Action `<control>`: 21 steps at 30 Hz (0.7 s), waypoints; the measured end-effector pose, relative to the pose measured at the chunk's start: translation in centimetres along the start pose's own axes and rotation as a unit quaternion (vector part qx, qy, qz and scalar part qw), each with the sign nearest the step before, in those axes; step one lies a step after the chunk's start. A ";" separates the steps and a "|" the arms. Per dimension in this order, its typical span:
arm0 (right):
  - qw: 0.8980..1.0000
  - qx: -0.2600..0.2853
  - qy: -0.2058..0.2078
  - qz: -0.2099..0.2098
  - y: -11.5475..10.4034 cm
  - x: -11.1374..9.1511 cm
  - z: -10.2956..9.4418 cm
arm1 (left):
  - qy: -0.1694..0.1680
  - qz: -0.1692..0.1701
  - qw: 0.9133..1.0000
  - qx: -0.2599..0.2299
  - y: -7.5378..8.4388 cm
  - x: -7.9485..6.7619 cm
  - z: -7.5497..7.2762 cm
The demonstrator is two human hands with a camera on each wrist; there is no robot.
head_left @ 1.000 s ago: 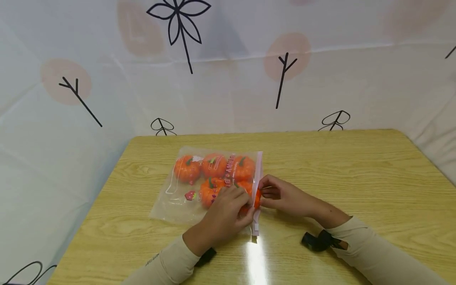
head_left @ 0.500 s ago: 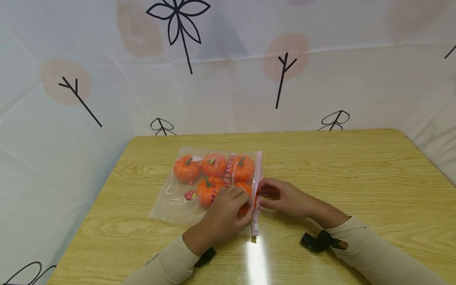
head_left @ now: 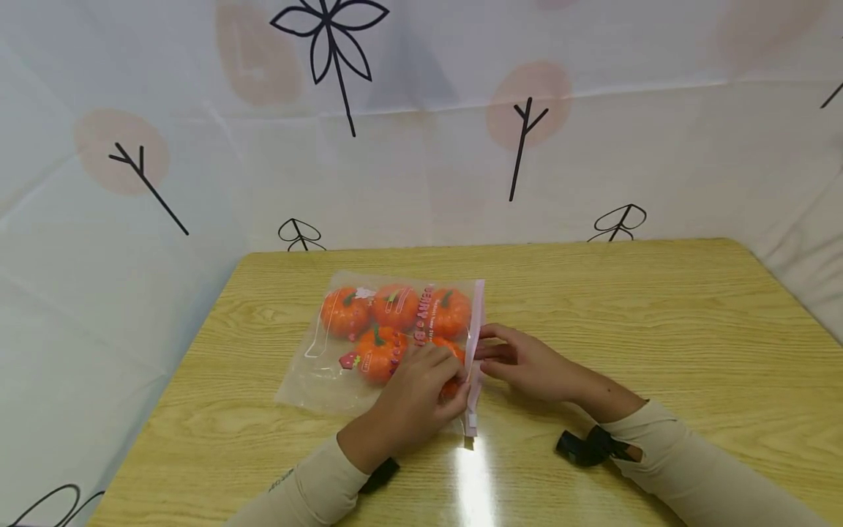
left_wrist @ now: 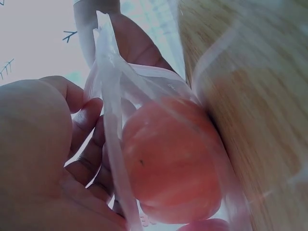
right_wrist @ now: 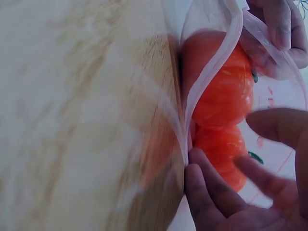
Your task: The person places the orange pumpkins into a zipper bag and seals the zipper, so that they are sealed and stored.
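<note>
A clear zip bag (head_left: pixel 316 384) with pink print lies flat on the table, its pink zip edge (head_left: pixel 479 311) facing right. Several orange toy pumpkins (head_left: pixel 394 306) with green stems are inside it. My left hand (head_left: pixel 418 402) lies over the bag's front part and pinches the upper lip of the mouth, which stands raised in the left wrist view. Just inside the mouth sits one pumpkin (right_wrist: pixel 216 82), partly covered by the left hand in the head view. My right hand (head_left: pixel 530 366) is at the mouth, fingertips (right_wrist: pixel 195 171) at the lower lip, thumb and fingers apart.
The wood-grain table (head_left: pixel 626 315) extends around the bag. A white patterned cloth (head_left: pixel 421 176) hangs behind it and at the sides. Black wrist cameras (head_left: pixel 582 446) sit low under both wrists.
The pumpkin at the mouth has gone left, deeper into the bag, and the front-left pumpkin has shifted left too. My right fingers have loosened at the mouth. The left hand has stayed put.
</note>
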State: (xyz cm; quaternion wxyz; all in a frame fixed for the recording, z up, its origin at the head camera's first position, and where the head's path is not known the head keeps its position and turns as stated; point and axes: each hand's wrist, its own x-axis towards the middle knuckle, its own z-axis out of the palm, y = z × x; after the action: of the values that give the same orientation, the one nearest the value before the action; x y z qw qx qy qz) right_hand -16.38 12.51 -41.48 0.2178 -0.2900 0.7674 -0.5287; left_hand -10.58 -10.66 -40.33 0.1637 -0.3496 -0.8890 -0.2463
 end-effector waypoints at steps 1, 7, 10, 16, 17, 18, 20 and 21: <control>1.000 0.012 0.006 0.014 0.0 0.0 0.0 | 0.000 0.001 1.000 0.000 0.0 0.0 0.0; 0.998 0.011 0.025 0.060 -0.2 0.0 -0.3 | -0.001 0.007 1.000 0.002 0.0 0.0 0.0; 0.998 -0.008 0.021 0.059 0.0 0.2 -0.2 | -0.002 0.010 1.000 -0.001 0.0 0.0 0.1; 0.999 -0.033 0.002 0.035 0.4 0.7 -0.2 | -0.006 0.008 1.000 -0.006 0.0 0.0 0.0; 0.999 -0.034 -0.004 0.029 0.4 0.7 -0.2 | -0.008 0.008 1.000 -0.006 0.0 0.0 0.0; 0.999 -0.036 -0.009 0.023 0.4 0.8 -0.2 | -0.009 0.007 1.000 -0.006 0.0 0.1 0.0; 0.999 -0.037 -0.019 0.014 0.4 0.8 -0.2 | -0.011 0.004 1.000 -0.007 0.0 0.1 -0.1; 0.999 -0.038 -0.022 0.012 0.4 0.8 -0.2 | -0.012 0.003 1.000 -0.008 0.0 0.1 -0.1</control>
State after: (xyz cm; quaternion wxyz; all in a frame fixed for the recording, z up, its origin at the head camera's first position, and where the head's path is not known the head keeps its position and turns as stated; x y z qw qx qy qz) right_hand -17.20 12.16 -41.78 0.2298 -0.3001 0.7855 -0.4900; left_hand -10.60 -10.67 -40.18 0.1507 -0.3568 -0.8878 -0.2485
